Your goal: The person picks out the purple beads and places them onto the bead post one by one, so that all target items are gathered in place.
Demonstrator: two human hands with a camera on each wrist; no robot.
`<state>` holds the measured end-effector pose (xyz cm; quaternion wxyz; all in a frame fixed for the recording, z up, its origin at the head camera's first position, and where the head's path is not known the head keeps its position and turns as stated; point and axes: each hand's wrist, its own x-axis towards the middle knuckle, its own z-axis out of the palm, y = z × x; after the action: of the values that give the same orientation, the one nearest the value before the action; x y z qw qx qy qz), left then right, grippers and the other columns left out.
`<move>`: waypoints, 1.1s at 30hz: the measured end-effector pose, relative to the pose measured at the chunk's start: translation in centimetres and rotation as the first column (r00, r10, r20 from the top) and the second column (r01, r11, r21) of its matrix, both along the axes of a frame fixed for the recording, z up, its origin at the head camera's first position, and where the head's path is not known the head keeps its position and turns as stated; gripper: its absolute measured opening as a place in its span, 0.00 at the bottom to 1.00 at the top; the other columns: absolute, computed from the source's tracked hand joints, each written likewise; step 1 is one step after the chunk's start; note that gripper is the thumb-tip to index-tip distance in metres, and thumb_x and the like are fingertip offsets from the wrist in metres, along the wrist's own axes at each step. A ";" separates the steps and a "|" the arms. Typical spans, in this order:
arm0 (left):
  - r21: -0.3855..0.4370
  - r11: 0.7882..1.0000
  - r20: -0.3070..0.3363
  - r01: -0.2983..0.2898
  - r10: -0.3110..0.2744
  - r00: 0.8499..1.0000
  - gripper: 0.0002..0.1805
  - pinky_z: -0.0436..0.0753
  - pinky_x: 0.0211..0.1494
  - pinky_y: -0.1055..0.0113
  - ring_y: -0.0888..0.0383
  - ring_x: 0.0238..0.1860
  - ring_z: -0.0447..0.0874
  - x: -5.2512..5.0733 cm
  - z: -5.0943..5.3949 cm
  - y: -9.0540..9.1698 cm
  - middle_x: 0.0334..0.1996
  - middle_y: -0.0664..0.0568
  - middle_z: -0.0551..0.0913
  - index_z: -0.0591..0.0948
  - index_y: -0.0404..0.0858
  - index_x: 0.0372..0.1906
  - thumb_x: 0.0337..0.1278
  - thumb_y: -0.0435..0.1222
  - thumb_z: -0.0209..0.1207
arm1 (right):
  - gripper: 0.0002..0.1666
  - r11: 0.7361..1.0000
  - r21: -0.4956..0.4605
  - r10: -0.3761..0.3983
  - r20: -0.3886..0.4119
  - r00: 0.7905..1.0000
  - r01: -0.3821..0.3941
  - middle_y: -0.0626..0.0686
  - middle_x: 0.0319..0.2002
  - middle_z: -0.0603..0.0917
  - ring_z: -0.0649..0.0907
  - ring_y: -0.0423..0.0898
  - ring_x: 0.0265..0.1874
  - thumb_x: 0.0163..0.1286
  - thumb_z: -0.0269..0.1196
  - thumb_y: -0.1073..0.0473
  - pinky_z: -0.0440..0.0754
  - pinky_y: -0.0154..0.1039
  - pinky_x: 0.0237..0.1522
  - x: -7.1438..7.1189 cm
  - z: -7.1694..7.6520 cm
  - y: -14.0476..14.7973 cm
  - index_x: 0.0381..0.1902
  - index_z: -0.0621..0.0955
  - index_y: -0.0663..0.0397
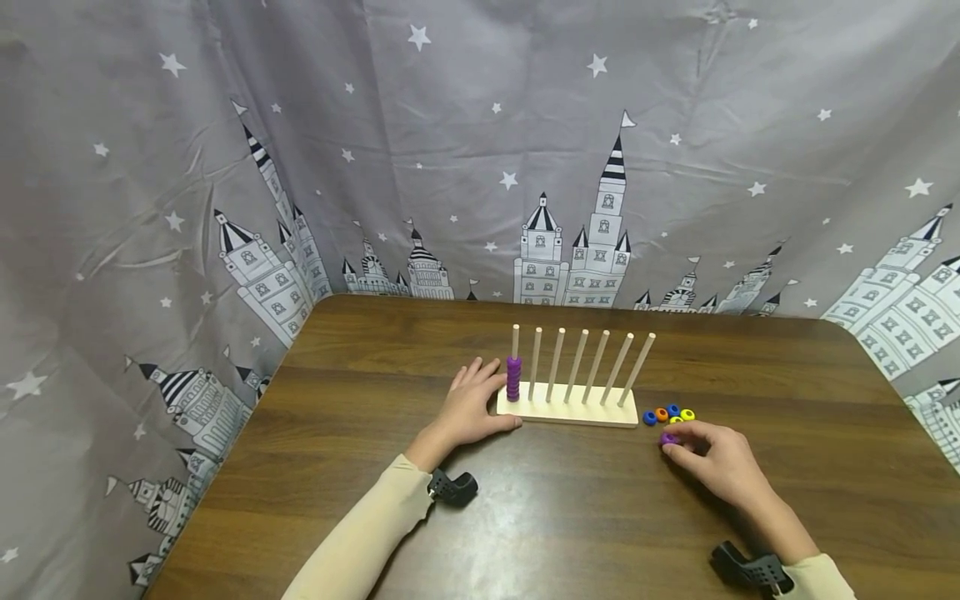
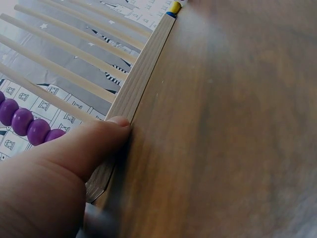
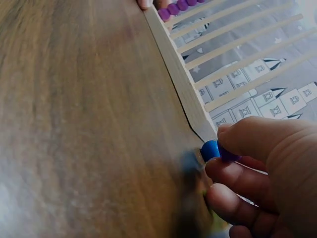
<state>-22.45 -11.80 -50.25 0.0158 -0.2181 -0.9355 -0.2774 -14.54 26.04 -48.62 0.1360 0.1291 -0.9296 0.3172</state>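
Observation:
A pale wooden stand with several upright pegs is on the table, and purple beads are stacked on its leftmost peg. My left hand lies at the stand's left end with its fingers spread and straight. In the left wrist view, its thumb rests against the front edge of the base. Right of the stand, my right hand pinches a purple bead between thumb and fingers, low over the table. A blue bead shows just beyond the pinched one in the right wrist view.
Several loose beads lie right of the stand: blue, orange and yellow among them. A grey curtain printed with castles and stars hangs behind the brown wooden table.

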 end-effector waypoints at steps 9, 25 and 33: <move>-0.007 1.000 0.004 -0.001 0.001 1.000 0.42 0.48 0.83 0.37 0.33 0.80 0.53 0.0 -0.2 0.0 0.77 0.38 0.65 0.77 0.42 0.69 0.48 0.56 0.71 | 0.09 1.000 -0.013 0.002 -0.001 1.000 -0.002 0.47 0.26 0.88 0.75 0.25 0.23 0.56 0.75 0.65 0.78 0.28 0.25 -0.3 1.3 0.2 0.37 0.89 0.57; -0.008 1.000 0.003 0.001 -0.001 1.000 0.42 0.49 0.83 0.37 0.33 0.80 0.53 -0.1 -0.1 0.1 0.77 0.38 0.66 0.77 0.42 0.68 0.48 0.56 0.71 | 0.10 0.998 -0.023 0.047 -0.099 0.994 -0.050 0.55 0.30 0.91 0.75 0.26 0.22 0.57 0.74 0.68 0.73 0.23 0.23 -1.9 5.8 0.5 0.39 0.89 0.59; -0.007 1.000 -0.002 -0.001 0.001 1.000 0.41 0.48 0.83 0.37 0.33 0.80 0.53 -0.1 -0.1 0.0 0.77 0.38 0.66 0.77 0.42 0.68 0.48 0.55 0.71 | 0.09 0.998 -0.024 0.049 -0.109 0.993 -0.052 0.55 0.30 0.91 0.77 0.28 0.22 0.60 0.73 0.66 0.75 0.25 0.23 -2.8 8.3 -0.2 0.40 0.89 0.57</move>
<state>-22.50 -11.76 -50.32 0.0162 -0.2178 -0.9366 -0.2739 -17.35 25.88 -40.34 0.1801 0.1680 -0.9130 0.3253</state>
